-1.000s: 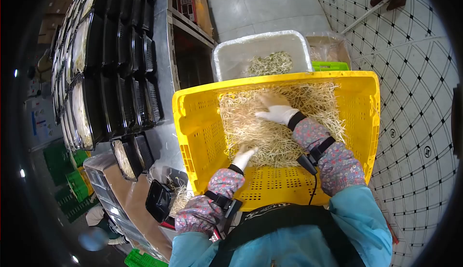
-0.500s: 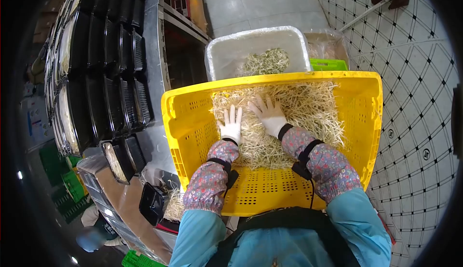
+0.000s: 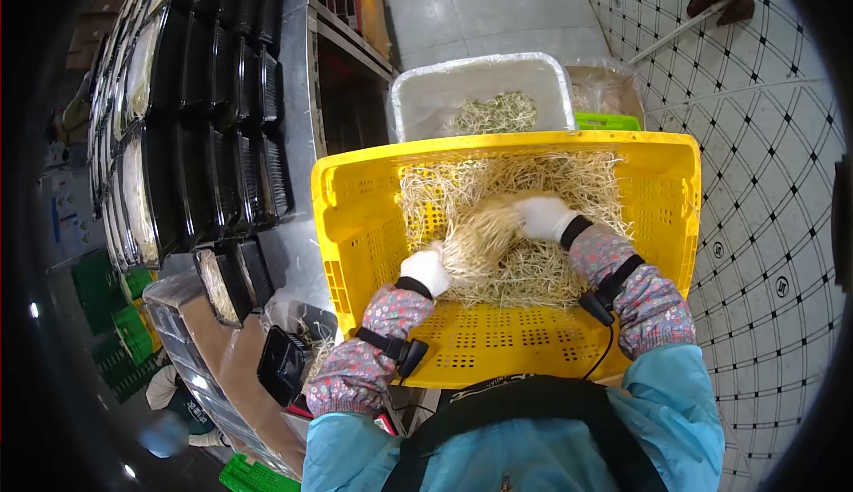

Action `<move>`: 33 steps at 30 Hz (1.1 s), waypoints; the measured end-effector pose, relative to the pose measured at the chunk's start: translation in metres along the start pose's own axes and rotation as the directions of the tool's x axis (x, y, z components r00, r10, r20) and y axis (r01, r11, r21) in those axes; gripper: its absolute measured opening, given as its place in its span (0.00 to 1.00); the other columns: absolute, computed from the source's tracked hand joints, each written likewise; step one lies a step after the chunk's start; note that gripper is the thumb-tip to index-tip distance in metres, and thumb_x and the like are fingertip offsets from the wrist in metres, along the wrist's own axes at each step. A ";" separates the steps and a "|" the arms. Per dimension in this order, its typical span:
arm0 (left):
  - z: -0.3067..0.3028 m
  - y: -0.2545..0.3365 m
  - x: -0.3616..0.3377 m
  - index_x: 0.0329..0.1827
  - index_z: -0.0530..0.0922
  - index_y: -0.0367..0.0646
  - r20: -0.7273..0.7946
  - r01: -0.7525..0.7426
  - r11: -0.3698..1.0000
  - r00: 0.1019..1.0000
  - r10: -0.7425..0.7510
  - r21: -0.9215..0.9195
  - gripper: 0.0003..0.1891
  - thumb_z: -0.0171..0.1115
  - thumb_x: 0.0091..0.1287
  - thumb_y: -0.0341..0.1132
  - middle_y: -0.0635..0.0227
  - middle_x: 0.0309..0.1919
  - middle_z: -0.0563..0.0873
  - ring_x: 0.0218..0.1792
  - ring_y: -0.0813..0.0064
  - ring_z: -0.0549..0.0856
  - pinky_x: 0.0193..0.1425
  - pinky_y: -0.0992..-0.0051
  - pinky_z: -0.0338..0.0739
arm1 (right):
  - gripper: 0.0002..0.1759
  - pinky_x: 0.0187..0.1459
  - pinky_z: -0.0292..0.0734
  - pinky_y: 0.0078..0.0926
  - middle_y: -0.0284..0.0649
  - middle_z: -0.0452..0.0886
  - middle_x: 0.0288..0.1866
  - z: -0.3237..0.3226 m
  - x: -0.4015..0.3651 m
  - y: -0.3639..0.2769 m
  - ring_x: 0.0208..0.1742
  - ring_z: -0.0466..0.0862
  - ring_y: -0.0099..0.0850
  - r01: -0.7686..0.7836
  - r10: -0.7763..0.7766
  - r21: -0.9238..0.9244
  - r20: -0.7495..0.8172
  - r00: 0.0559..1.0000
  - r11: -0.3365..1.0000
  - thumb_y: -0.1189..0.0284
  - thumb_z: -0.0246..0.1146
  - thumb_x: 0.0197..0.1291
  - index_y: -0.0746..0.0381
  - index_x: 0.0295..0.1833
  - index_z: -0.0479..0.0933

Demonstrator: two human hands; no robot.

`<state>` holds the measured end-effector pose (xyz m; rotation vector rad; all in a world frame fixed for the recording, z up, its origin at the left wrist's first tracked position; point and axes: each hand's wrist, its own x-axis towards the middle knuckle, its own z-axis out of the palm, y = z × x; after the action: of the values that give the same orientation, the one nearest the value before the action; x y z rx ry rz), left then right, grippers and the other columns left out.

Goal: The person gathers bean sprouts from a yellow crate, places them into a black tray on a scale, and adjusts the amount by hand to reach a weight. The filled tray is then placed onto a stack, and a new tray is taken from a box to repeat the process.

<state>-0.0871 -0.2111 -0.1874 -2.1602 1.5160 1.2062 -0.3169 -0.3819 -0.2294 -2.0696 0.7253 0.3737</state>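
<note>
A yellow perforated crate (image 3: 498, 368) holds a layer of pale bean sprouts (image 3: 551, 279). Between my two white-gloved hands stretches a clump of sprouts (image 3: 484, 239), blurred by motion. My left hand (image 3: 426, 270) is closed around the clump's lower left end, near the crate's left side. At its upper right end, my right hand (image 3: 546, 218) grips it with fingers curled. Part of the crate's perforated floor shows through thinned sprouts at the left.
Behind the crate stands a plastic-lined white tub (image 3: 480, 70) with greenish sprouts. Black plastic trays (image 3: 191, 172) are stacked on the metal table (image 3: 302, 92) at left. A cardboard box (image 3: 240, 385) and a tilted black tray (image 3: 283, 366) lie nearer. Another person (image 3: 182, 412) is at lower left.
Both hands were spread flat on the sprouts and have closed on a clump. My left hand moved down, my right hand rightward. The bundle now lies lifted or gathered between them.
</note>
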 end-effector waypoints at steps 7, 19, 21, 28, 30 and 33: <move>0.037 0.012 0.007 0.58 0.73 0.44 -0.228 -0.250 0.923 0.919 0.321 0.291 0.29 0.70 0.50 0.33 0.59 0.38 0.82 0.41 0.54 0.84 0.41 0.57 0.80 | 0.31 0.53 0.77 0.38 0.54 0.83 0.49 -0.055 0.012 -0.022 0.52 0.83 0.46 -0.323 0.311 0.041 0.182 0.933 0.946 0.50 0.63 0.55 0.65 0.53 0.79; -0.024 0.005 -0.070 0.58 0.79 0.38 -0.322 -0.267 0.701 0.945 0.057 -0.661 0.19 0.65 0.63 0.30 0.55 0.45 0.88 0.45 0.68 0.88 0.52 0.71 0.81 | 0.47 0.59 0.74 0.39 0.52 0.78 0.61 -0.005 0.074 -0.024 0.60 0.79 0.44 -0.268 0.272 -0.061 0.052 0.961 0.961 0.47 0.71 0.48 0.60 0.69 0.66; -0.032 -0.007 -0.100 0.57 0.80 0.35 -0.428 -0.367 0.546 0.904 0.016 -0.754 0.16 0.62 0.66 0.25 0.60 0.43 0.89 0.45 0.77 0.87 0.51 0.78 0.80 | 0.58 0.57 0.74 0.41 0.57 0.74 0.62 0.022 0.077 -0.033 0.60 0.78 0.49 -0.239 0.240 -0.076 0.005 0.971 0.968 0.42 0.73 0.41 0.66 0.72 0.60; -0.034 -0.078 -0.234 0.63 0.74 0.32 -0.647 -0.441 0.479 0.421 -0.636 -0.759 0.18 0.56 0.72 0.29 0.55 0.52 0.84 0.51 0.67 0.85 0.53 0.74 0.79 | 0.70 0.64 0.64 0.54 0.58 0.63 0.70 0.110 0.025 -0.095 0.69 0.67 0.52 -0.119 -0.014 -0.653 -0.195 0.981 0.748 0.42 0.79 0.28 0.62 0.75 0.54; -0.022 -0.102 -0.254 0.67 0.71 0.34 -0.629 -0.426 0.502 0.241 -0.739 -0.753 0.21 0.57 0.70 0.27 0.55 0.61 0.79 0.62 0.66 0.78 0.66 0.68 0.71 | 0.65 0.63 0.66 0.54 0.57 0.64 0.69 0.114 0.033 -0.085 0.67 0.69 0.52 -0.152 -0.067 -0.669 -0.290 0.955 0.727 0.47 0.79 0.31 0.61 0.75 0.56; 0.005 -0.153 -0.282 0.70 0.68 0.36 -0.694 -0.168 0.689 -0.037 -0.719 -0.705 0.25 0.58 0.69 0.27 0.56 0.68 0.72 0.69 0.64 0.69 0.74 0.65 0.62 | 0.64 0.65 0.65 0.53 0.57 0.63 0.70 0.110 0.063 -0.064 0.70 0.65 0.53 -0.171 0.134 -0.526 -0.108 0.985 0.833 0.55 0.79 0.33 0.60 0.76 0.53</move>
<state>0.0087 0.0470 -0.0223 -3.9713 0.4486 -0.4956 -0.2270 -0.2858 -0.2820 -2.5649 0.9068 0.6620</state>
